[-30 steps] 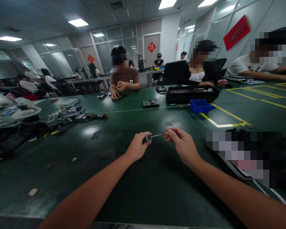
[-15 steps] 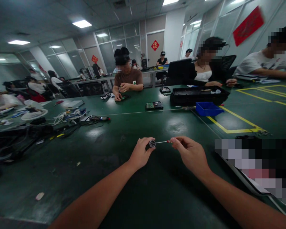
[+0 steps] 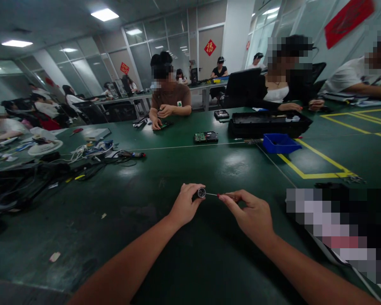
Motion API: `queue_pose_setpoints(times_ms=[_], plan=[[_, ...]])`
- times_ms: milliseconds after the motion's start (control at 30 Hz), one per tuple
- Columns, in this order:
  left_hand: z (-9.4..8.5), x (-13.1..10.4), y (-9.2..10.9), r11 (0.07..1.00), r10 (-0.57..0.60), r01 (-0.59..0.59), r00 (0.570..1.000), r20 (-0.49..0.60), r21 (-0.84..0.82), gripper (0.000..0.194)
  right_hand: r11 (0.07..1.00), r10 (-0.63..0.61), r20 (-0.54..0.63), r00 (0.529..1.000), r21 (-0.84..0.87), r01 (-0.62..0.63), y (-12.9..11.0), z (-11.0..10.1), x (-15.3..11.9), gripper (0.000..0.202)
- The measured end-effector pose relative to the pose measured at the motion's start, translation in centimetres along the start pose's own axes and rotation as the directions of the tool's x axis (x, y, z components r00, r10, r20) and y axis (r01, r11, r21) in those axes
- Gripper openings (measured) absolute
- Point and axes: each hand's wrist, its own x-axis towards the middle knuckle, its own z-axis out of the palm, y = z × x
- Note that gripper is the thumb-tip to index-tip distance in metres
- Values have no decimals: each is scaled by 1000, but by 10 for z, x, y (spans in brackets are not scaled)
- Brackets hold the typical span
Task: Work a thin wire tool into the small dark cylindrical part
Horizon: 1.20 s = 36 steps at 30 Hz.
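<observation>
Between thumb and fingers my left hand [image 3: 186, 204] grips a small round part [image 3: 201, 192], whose open end faces me. My right hand [image 3: 252, 209] is closed around the handle of a screwdriver [image 3: 212, 194] with a thin metal shaft and a red collar. The shaft points left, and its tip is at the right edge of the round part; whether it goes inside is too small to tell. Both hands are above the green table [image 3: 190, 169], a short way apart.
Ahead lie a circuit-board device [image 3: 205, 137], a blue bin [image 3: 281, 143] and a black tray [image 3: 269, 123]. Tangled cables [image 3: 92, 165] cover the left side. A person [image 3: 169, 99] works across the table. A pixelated object [image 3: 343, 237] is at the right.
My right hand and the screwdriver have moved slightly left, closer to the round part, so less shaft shows. The camera view has shifted a little.
</observation>
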Motion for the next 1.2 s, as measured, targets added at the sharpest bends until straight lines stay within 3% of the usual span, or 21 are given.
queue_pose_setpoints(times_ms=[233, 700, 1000, 1200], plan=[[-1, -1, 4, 999, -29, 29, 1000, 9, 18, 32, 1000, 28, 4, 1000, 1, -28, -4, 1, 0, 28], [-7, -5, 1, 999, 34, -32, 998, -48, 42, 33, 985, -113, -37, 993, -132, 107, -4, 2, 1, 39], [-10, -4, -1, 991, 90, -92, 996, 23, 94, 35, 990, -136, 148, 980, 42, 132, -8, 0, 2, 23], [-12, -4, 3, 992, 75, -81, 995, 61, 100, 36, 999, -39, 108, 993, -18, 41, -12, 3, 2, 31]])
